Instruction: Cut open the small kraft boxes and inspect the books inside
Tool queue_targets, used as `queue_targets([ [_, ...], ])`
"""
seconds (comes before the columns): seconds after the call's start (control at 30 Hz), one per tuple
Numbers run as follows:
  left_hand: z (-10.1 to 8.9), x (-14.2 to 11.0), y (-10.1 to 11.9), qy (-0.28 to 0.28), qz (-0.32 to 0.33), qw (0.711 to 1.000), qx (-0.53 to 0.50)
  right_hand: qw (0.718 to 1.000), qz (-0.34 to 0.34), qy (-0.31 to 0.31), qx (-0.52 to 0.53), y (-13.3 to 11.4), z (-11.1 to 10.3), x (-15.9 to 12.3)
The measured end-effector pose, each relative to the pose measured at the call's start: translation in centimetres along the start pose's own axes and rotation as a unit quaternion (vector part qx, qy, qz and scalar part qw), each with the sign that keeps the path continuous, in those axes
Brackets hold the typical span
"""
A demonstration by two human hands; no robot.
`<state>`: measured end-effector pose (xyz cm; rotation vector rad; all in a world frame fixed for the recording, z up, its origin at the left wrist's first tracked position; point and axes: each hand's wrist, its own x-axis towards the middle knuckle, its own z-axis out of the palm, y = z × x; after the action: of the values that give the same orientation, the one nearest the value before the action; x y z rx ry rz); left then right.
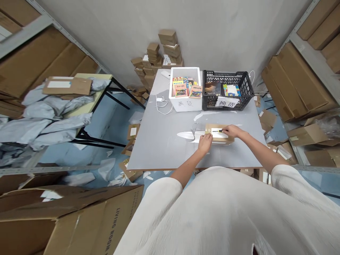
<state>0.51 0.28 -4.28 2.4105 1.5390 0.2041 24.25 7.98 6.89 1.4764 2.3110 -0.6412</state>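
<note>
the right hand [230, 131] is closed round a slim yellow-and-black cutter [219, 131] over the white label of a flat, boxy cardboard parcel [220, 140] on the smooth grey table [159, 141]. the left hand [205, 142], partly open, presses the parcel's taped end.

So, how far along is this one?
Apparently partway. Looks done: books already stand in the white foam box, with more in the black crate. In hand: the left hand steadies a cardboard parcel while the right hand holds a utility knife at its white label. Probably left: opening and emptying that parcel, since no contents show; whether it is cut yet, I can't tell.
</note>
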Motion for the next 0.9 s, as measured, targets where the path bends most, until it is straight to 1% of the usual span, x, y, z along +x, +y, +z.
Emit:
queue_targets([
  [0.2,0.0,-0.1,0.1,0.003,0.000,1.000,0.000,1.000,-0.007,0.009,-0.005,-1.9,0.1,1.1],
  [0.6,0.3,0.2,-0.2,0.007,-0.001,1.000,-0.006,0.998,0.033,-0.013,-0.048,-4.0,-0.6,1.9],
  [0.77,0.6,0.3,-0.5,0.001,0.002,1.000,-0.006,0.997,0.030,-0.016,-0.063,-4.5,-1.1,2.3],
  [0.9,0.4,0.3,-0.6,0.000,0.005,1.000,-0.002,0.997,0.030,-0.017,-0.070,-4.4,-0.6,2.3],
])
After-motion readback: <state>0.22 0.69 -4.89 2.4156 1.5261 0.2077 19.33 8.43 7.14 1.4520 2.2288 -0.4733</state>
